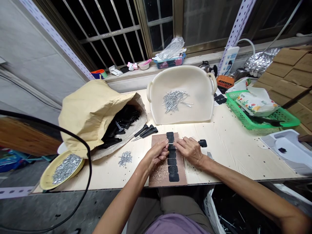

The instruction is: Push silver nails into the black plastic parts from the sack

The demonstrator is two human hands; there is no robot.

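Observation:
My left hand (158,152) and my right hand (190,149) meet over a brown board (159,178) near the table's front edge. Both are closed in a pinch on a thin silvery metal pin (171,143), which lies crosswise between the fingertips. Beneath it, a column of black square pads (173,161) with rounded corners runs down the board. One more black pad (202,143) is just beyond my right hand. Left of the board's top lie several black-handled spikes (147,131). A pile of small metal pieces (125,158) is spread left of my left hand.
A cream basin (195,112) tilted toward me holds metal pins (175,100). At left, a paper sack (85,110) spills black parts (119,126) beside a yellow bowl (45,177) of small metal pieces. A green basket (248,122) and white plastic tray (285,152) are at right.

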